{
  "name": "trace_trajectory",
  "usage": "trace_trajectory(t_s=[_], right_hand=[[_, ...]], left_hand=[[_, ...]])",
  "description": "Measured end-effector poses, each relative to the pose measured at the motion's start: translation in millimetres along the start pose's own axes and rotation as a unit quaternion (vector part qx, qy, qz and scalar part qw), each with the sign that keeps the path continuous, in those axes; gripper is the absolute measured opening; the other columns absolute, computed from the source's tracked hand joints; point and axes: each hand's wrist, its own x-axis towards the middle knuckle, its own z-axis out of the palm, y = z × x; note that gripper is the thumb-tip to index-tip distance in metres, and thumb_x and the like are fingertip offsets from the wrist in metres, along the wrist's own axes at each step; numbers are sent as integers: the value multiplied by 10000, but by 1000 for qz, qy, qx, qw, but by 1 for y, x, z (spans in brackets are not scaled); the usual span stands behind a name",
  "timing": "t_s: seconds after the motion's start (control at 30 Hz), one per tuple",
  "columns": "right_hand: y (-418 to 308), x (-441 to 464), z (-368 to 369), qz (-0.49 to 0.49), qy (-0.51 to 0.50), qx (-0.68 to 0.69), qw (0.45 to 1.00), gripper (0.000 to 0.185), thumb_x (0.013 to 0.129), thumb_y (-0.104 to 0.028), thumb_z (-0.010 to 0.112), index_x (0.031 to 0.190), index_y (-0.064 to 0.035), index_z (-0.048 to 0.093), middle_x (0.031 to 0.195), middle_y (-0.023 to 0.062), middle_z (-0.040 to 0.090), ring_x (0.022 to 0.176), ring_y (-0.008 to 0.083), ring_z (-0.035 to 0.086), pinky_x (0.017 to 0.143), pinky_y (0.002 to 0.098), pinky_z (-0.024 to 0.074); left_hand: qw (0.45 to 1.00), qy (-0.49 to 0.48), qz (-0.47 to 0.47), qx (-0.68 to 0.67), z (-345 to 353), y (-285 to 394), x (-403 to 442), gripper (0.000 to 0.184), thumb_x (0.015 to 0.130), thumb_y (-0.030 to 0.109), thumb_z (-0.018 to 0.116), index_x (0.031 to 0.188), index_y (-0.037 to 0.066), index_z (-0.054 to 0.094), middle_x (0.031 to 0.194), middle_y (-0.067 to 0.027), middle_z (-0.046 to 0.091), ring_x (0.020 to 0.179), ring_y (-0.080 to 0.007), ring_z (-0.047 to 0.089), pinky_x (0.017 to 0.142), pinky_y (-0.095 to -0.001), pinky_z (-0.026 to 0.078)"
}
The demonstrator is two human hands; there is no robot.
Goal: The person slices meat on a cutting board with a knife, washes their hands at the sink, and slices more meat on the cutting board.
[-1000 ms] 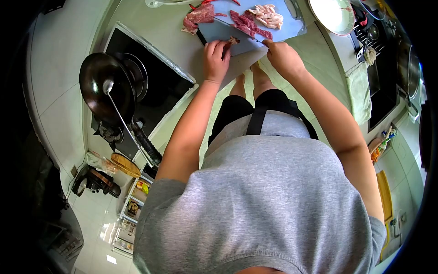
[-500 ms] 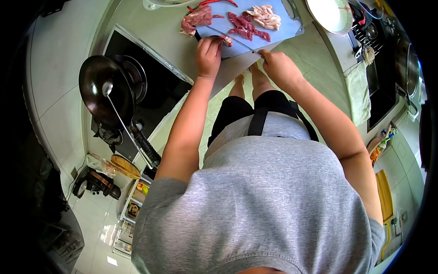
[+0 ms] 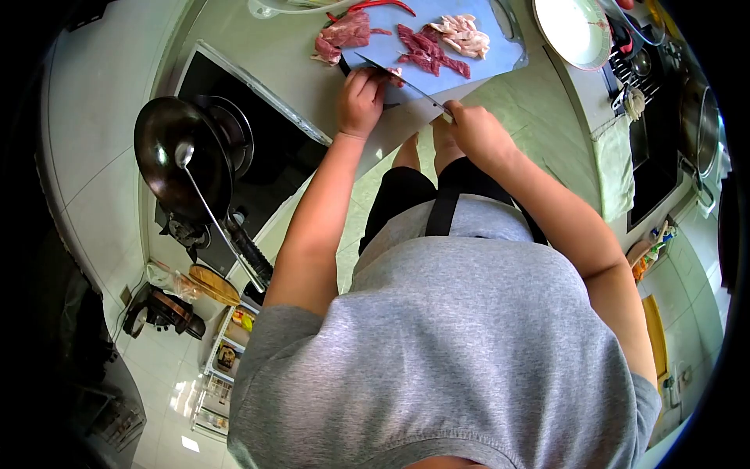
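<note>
My right hand (image 3: 478, 131) is closed around the handle of a kitchen knife (image 3: 418, 91). The blade slants up and left across the near edge of a light blue cutting board (image 3: 488, 66). Beside the blade, the curled fingers of my left hand (image 3: 361, 102) pinch a small piece of meat (image 3: 396, 74), mostly hidden by the knife and fingers. Farther up the board lie a larger chunk of raw meat (image 3: 346, 33), dark red meat strips (image 3: 426, 53) and a pile of pale strips (image 3: 462, 36). Red chili peppers (image 3: 383, 4) rest at the top.
A wok (image 3: 168, 152) with a long-handled ladle (image 3: 185, 155) sits on the stove at left. On the right counter are a white bowl (image 3: 574, 31), a hanging green cloth (image 3: 615, 168) and a pan (image 3: 698, 129).
The knife has shifted slightly, and its blade now covers more of the small meat piece. My right hand has moved a little down. The view has shifted slightly.
</note>
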Motion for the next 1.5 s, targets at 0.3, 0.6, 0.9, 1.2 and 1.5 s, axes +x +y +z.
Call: trace_trajectory(t_s=[0.3,0.6,0.9,1.2,1.5], right_hand=[[-16,54,19,-24,30,-4,999,234,937,-83,459,1136,-28,568,975,254,684,958,419,668,801,495,532],[13,14,4,38,7,-24,999,280,943,-172,491,1187,-75,588,981,236,688,960,408,669,828,500,530],[27,12,-13,-10,122,66,990,294,872,-119,555,1135,-24,646,944,263,677,917,436,649,828,505,517],[29,-15,-9,-10,97,47,994,333,901,-145,542,1210,-80,648,916,245,684,876,408,662,789,492,529],[52,-21,-4,-57,93,-67,992,309,940,-189,507,1209,-179,660,894,149,714,837,340,699,721,459,556]], left_hand=[[999,-29,-37,-17,-1,1,-4,209,772,-8,675,950,86,729,982,-68,684,910,-277,650,818,-376,540],[998,-29,-20,53,0,6,-7,177,774,-6,653,929,64,703,989,-81,660,937,-289,636,804,-391,533],[966,-9,-198,-167,12,53,6,162,875,-69,608,1022,-2,619,968,-117,633,826,-251,694,719,-357,556],[930,192,-295,-104,-23,30,24,100,899,48,664,998,46,681,895,-37,651,697,-140,579,628,-284,478],[959,-195,-144,-145,6,54,147,376,778,105,776,1141,109,676,1063,-82,660,914,-233,665,792,-358,566]])
